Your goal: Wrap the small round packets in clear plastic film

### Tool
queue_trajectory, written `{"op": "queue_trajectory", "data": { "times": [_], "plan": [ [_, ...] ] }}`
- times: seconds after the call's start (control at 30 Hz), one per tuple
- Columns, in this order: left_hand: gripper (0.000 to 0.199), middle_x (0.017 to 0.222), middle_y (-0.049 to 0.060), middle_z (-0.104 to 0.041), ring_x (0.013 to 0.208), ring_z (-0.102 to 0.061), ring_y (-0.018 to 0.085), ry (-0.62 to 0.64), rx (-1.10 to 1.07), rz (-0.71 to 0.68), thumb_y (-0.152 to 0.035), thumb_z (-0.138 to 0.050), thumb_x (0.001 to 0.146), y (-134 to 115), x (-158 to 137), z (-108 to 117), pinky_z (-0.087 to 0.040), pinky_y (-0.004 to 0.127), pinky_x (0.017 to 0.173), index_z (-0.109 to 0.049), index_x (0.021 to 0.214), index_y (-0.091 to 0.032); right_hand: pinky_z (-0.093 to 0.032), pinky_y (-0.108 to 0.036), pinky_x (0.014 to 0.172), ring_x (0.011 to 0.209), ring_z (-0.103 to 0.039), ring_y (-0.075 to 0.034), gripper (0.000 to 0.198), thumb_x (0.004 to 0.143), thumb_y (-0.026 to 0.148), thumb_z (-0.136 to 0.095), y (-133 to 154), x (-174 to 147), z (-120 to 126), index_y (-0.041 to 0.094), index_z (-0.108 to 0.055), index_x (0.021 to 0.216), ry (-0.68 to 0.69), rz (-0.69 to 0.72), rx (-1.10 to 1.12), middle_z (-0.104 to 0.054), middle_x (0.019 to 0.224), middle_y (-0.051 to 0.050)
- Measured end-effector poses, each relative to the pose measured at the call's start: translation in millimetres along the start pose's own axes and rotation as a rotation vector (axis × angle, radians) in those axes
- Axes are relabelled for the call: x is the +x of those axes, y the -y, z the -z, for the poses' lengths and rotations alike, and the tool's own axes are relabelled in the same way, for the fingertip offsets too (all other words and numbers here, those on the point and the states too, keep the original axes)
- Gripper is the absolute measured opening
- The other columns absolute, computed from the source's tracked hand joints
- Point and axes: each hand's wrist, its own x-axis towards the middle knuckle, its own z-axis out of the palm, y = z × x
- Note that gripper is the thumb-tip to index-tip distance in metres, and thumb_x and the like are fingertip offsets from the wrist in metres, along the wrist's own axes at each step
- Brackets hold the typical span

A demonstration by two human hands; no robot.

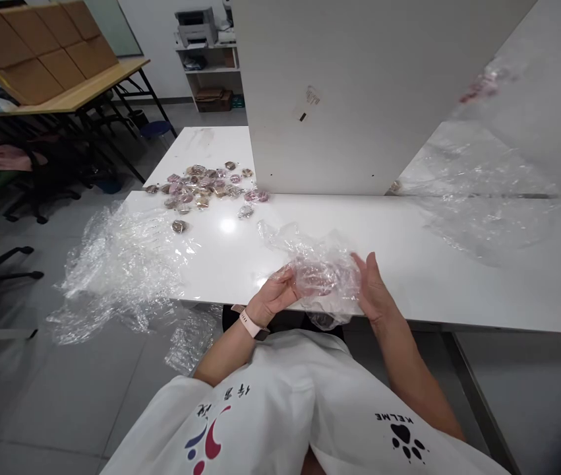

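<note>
A crumpled clear plastic bag (317, 274) is in front of me at the table's near edge. My left hand (277, 291), with a pale watch strap on the wrist, is closed on the bag's left side. Something pinkish shows through the film, but I cannot tell what it is. At the bag's right side is my right hand (373, 290), its fingers stretched out and the thumb raised. Its fingertips are close to the film; whether they touch it is unclear. Several small wrapped pieces (202, 202), brown and pink, lie in a loose group on the white table (379, 231) farther left.
A heap of clear plastic bags (117, 264) hangs over the table's left end. More clear film (488, 198) lies at the right. A tall white panel (359, 99) rises behind the table. Brown cardboard boxes (37, 49) stand on a wooden desk beyond, and a printer (196, 28) sits on a shelf.
</note>
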Motion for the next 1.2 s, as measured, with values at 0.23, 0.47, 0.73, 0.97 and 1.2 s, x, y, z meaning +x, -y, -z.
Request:
{"op": "queue_trajectory", "data": {
  "times": [0.23,0.47,0.73,0.97,1.2],
  "plan": [
    [0.025,0.062,-0.002,-0.060,0.049,-0.052,0.005,-0.300,0.263,-0.161,-0.028,-0.084,0.069,-27.6,-4.6,-1.1,-0.041,0.016,0.046,-0.068,0.081,-0.013,-0.048,-0.027,0.050,0.057,-0.056,-0.014,0.039,0.065,0.045,-0.079,21.2,30.9,4.6,0.024,-0.067,0.095,-0.106,0.007,0.236,-0.061,0.070,0.003],
    [0.031,0.048,-0.011,-0.039,0.036,-0.030,0.001,-0.571,0.393,-0.311,-0.037,-0.081,0.073,-97.4,-38.1,19.5,-0.019,0.014,0.034,-0.061,0.083,-0.015,-0.048,-0.058,0.081,0.101,-0.062,-0.033,0.024,0.073,0.043,-0.072,58.7,42.3,96.8,0.027,-0.055,0.072,-0.545,0.750,-0.140,-0.064,0.094,-0.007],
    [0.017,0.047,-0.009,-0.041,0.039,-0.030,0.003,-0.777,0.830,-0.140,-0.022,-0.073,0.071,-98.2,-62.0,63.2,-0.017,0.015,0.037,-0.057,0.075,-0.017,-0.053,-0.059,0.086,0.090,-0.068,-0.034,0.031,0.067,0.056,-0.080,31.6,-5.2,174.5,0.028,-0.065,0.066,-0.160,0.136,-0.529,-0.069,0.086,-0.009],
    [0.017,0.045,-0.008,-0.039,0.041,-0.033,0.005,-0.749,1.001,-0.091,-0.029,-0.072,0.073,-97.5,-69.7,74.4,-0.020,0.016,0.039,-0.060,0.075,-0.016,-0.059,-0.033,0.058,0.067,-0.069,-0.020,0.088,0.078,0.064,-0.071,16.2,36.4,87.7,0.026,-0.040,0.151,-0.064,-0.109,-0.384,-0.072,0.086,-0.006],
    [0.032,0.046,-0.009,-0.045,0.035,-0.034,0.006,-0.828,0.757,-0.549,-0.044,-0.075,0.072,-104.6,-58.0,60.4,-0.018,0.016,0.033,-0.055,0.082,-0.020,-0.059,-0.032,0.057,0.066,-0.063,-0.011,0.039,0.083,0.046,-0.070,76.0,56.9,26.7,0.031,-0.069,0.120,-0.154,0.654,-0.261,-0.065,0.125,-0.002]
  ]
}}
